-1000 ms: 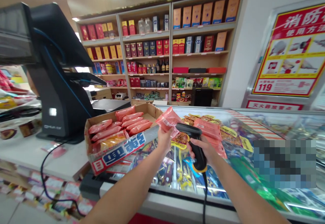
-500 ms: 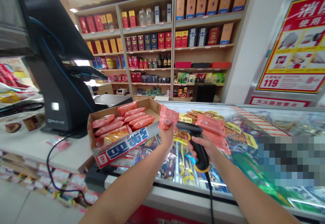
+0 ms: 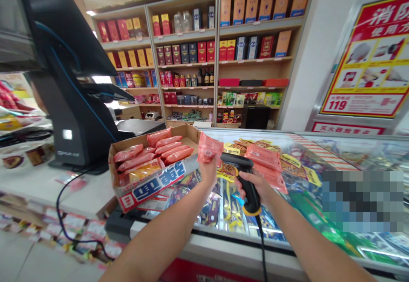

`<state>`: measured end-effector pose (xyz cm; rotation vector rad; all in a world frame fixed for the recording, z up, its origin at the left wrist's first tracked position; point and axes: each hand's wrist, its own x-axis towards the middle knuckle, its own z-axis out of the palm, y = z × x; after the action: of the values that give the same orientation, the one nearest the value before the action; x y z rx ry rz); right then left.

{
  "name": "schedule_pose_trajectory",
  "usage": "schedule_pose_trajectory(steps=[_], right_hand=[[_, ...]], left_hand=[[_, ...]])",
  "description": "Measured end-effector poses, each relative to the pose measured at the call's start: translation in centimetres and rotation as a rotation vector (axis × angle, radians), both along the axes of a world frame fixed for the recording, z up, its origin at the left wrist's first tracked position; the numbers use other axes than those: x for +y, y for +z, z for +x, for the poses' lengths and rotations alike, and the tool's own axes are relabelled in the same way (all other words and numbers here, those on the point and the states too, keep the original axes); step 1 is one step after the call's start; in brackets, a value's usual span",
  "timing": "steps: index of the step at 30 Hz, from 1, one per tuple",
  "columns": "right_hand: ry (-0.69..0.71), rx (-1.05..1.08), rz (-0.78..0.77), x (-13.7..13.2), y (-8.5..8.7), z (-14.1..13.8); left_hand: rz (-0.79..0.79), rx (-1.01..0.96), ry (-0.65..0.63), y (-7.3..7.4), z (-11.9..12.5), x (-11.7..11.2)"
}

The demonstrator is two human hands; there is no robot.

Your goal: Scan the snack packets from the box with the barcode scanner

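My left hand is closed on a pink snack packet, held upright with a white label facing me. My right hand grips the handle of a black barcode scanner with a yellow base; its head points left at the packet, a few centimetres away. Just left of the packet sits an open cardboard box filled with several more pink packets. Two or three loose pink packets lie on the glass to the right of the scanner.
Both arms reach over a glass-topped freezer full of coloured goods. A black checkout terminal stands on the white counter at left, its cable hanging over the edge. Wooden shelves of boxed goods line the back wall; a red poster hangs at right.
The view has shifted slightly. My hands keep the packet and the scanner close together, with the packet turned a little more upright than a second ago.
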<state>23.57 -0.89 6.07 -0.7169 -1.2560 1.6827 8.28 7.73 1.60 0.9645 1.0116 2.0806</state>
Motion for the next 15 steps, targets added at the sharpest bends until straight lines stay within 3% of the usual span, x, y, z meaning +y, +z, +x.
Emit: schedule_pose_trajectory(steps=[4,9,13,15], right_hand=[[-0.095,0.092,0.022,0.7,0.0,0.5],[-0.424,0.290,0.086,2.0,0.9,2.3],[-0.720,0.420,0.204,3.0,1.5,3.7],[-0.799,0.474,0.247,3.2,1.5,4.0]], left_hand=[[0.006,0.009,-0.036,0.4,-0.1,0.3],[0.034,0.114,-0.139,3.3,1.1,0.5],[0.010,0.036,-0.298,6.1,4.8,2.0],[-0.037,-0.053,-0.396,7.1,7.4,3.0]])
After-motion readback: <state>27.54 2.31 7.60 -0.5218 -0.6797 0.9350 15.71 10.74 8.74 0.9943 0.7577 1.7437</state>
